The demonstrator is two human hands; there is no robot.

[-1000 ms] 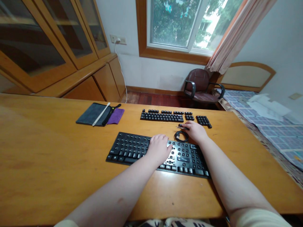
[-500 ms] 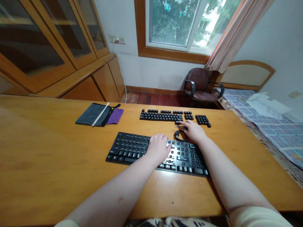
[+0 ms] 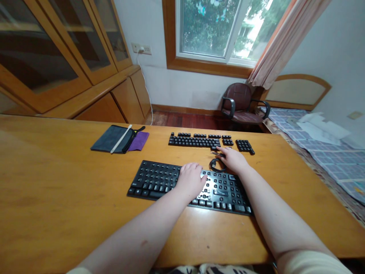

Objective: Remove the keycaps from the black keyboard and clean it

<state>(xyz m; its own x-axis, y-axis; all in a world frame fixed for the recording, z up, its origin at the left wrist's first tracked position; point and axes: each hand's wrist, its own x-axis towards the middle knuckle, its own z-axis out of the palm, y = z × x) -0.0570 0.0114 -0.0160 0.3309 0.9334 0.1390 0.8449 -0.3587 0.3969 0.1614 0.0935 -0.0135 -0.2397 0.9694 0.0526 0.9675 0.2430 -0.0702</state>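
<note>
A black keyboard (image 3: 158, 179) with most of its keycaps off lies across the table in front of me. My left hand (image 3: 190, 179) rests palm down on its middle, fingers stretched out and the thumb apart. Beyond the keyboard, my right hand (image 3: 232, 158) reaches to the rows of loose black keycaps (image 3: 195, 142), its index fingertip touching a keycap (image 3: 215, 147) at their lower right end. Under that hand's curled fingers is a dark keycap puller (image 3: 218, 154) with thin wire prongs pointing left; the fingers partly hide it. A coiled black cable (image 3: 217, 165) lies below the hand.
Farther right stand loose number-pad keycaps (image 3: 244, 146) and a small group of keycaps (image 3: 227, 142). At the left lie a dark grey pouch (image 3: 105, 139), a white stick (image 3: 121, 139) and a purple cloth (image 3: 139, 141). An office chair (image 3: 241, 101) stands beyond the wooden table (image 3: 57, 198).
My right hand has barely moved; its index fingertip stays at the same keycap. My left hand remains in place on the keyboard.
</note>
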